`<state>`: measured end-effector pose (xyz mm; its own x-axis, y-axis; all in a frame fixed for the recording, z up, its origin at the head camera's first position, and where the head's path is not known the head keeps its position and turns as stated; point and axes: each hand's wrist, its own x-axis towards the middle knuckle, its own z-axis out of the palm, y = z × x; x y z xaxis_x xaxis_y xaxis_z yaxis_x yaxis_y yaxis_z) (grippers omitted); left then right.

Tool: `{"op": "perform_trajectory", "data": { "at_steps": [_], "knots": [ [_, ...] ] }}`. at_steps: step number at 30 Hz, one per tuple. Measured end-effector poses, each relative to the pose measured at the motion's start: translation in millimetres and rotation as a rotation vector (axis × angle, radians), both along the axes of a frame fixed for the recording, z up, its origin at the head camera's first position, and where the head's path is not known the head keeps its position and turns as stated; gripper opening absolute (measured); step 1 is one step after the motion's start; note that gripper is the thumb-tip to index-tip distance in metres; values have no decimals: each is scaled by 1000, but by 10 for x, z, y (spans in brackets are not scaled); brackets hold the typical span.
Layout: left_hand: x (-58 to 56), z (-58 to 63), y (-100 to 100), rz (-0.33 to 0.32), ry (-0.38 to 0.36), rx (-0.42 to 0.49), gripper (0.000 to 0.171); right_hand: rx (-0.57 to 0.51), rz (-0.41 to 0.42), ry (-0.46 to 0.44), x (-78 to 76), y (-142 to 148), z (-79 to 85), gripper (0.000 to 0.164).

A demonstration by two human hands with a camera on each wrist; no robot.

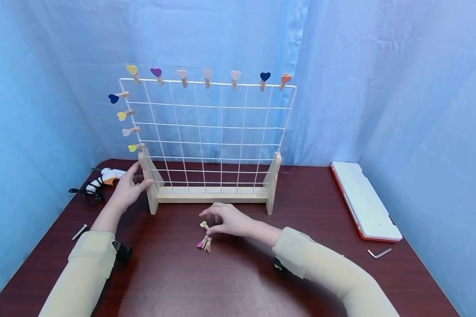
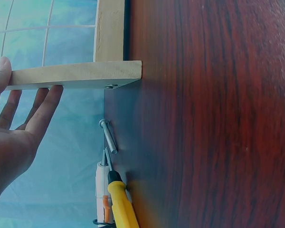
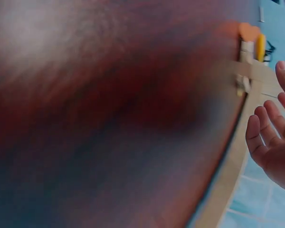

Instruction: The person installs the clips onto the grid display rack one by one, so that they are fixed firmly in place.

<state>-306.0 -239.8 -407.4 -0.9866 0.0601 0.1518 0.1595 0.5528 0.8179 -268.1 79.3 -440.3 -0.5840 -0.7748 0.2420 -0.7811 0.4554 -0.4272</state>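
Note:
A white wire grid (image 1: 221, 127) stands in a wooden stand (image 1: 210, 199) on the dark table. Small heart-topped clothespins are clipped along its top edge, among them a purple clothespin (image 1: 156, 71), and down its left side. My left hand (image 1: 128, 190) holds the left side post (image 2: 76, 71), thumb on one face and fingers on the other. In front of the stand lies a small bunch of clothespins (image 1: 206, 243) with yellow, pink and orange hearts. Just over the bunch hovers my right hand (image 1: 234, 221), fingers curved and spread from the thumb, nothing between them.
At the left lie a white and orange glue gun (image 1: 110, 175) with a black cord, a metal bolt (image 1: 79, 232), and a yellow-handled screwdriver (image 2: 122, 202). A white case with a red edge (image 1: 365, 200) and an Allen key (image 1: 379, 253) are at the right. Blue curtains surround the table.

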Motion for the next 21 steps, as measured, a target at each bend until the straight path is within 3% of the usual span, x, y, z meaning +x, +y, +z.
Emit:
{"op": "perform_trajectory", "data": {
  "at_steps": [8, 13, 21],
  "knots": [
    [12, 4, -1, 4, -14, -9, 75, 106, -85, 8, -88, -215, -190, 30],
    [22, 16, 3, 5, -7, -11, 74, 117, -123, -9, -91, -278, -189, 18],
    [21, 16, 14, 2, -2, -12, 74, 72, -166, -77, -39, -203, -97, 21]
  ]
}}
